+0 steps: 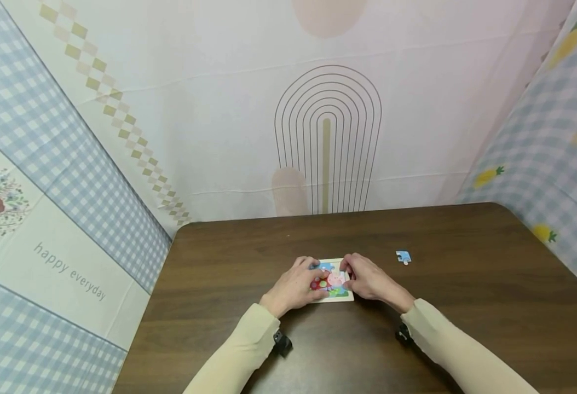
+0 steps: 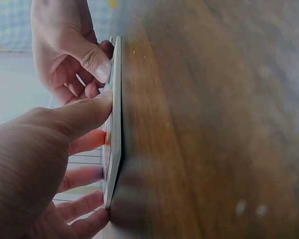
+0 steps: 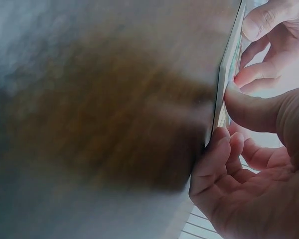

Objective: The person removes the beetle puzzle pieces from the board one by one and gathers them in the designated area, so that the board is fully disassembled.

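Observation:
A small jigsaw puzzle (image 1: 336, 293) with a cartoon pink pig in a pale frame lies on the table. My left hand (image 1: 295, 284) rests on its left part, fingers spread and thumb on the near side. In the left wrist view, that thumb (image 2: 92, 114) touches the board's face. My right hand (image 1: 367, 278) is at the puzzle's right edge, thumb and curled fingers pinching a puzzle piece, mostly hidden by the fingers. In the right wrist view, the right thumb (image 3: 254, 109) lies against the board. A pale strip of backing shows at the puzzle's upper right.
One loose blue puzzle piece (image 1: 403, 256) lies on the brown wooden table (image 1: 466, 262), to the right of and beyond the puzzle. A patterned white cloth (image 1: 219, 137) hangs behind the table, with checked cloths at both sides.

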Motion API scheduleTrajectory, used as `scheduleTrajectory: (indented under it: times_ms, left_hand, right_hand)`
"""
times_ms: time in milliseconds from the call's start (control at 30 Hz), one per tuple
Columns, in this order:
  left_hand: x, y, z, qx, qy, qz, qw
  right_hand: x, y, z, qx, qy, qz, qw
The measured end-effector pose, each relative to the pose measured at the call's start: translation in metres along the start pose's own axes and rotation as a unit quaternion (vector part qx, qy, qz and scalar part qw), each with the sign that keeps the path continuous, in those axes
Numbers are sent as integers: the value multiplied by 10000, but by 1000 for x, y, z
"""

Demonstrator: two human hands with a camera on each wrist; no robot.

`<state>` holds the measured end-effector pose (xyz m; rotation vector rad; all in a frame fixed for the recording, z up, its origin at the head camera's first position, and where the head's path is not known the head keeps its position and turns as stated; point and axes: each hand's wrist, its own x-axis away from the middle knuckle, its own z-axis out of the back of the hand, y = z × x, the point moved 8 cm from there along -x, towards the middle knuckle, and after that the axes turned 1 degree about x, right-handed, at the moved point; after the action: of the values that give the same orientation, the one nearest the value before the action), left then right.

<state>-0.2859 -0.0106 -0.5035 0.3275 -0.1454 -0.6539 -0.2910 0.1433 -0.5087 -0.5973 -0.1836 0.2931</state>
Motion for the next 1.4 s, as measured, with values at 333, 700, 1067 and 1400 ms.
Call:
scheduleTrajectory:
  times_ms: [333,700,1067,1400]
  left_hand:
    - [2,-1,1,38,41,24,10000]
    - [2,1,1,24,34,1,10000]
    - [-1,5,0,2,-28,-59,10000]
    - [-6,8,-6,-35,-165,-19,9999]
  right_hand:
    - [0,-4,-1,-23,-86,0,10000]
    - [0,-6,0,204,-316,-76,9993]
    - [1,0,6,511,-161,887,9946]
    - [-2,-6,18,601,-65,1019,9930]
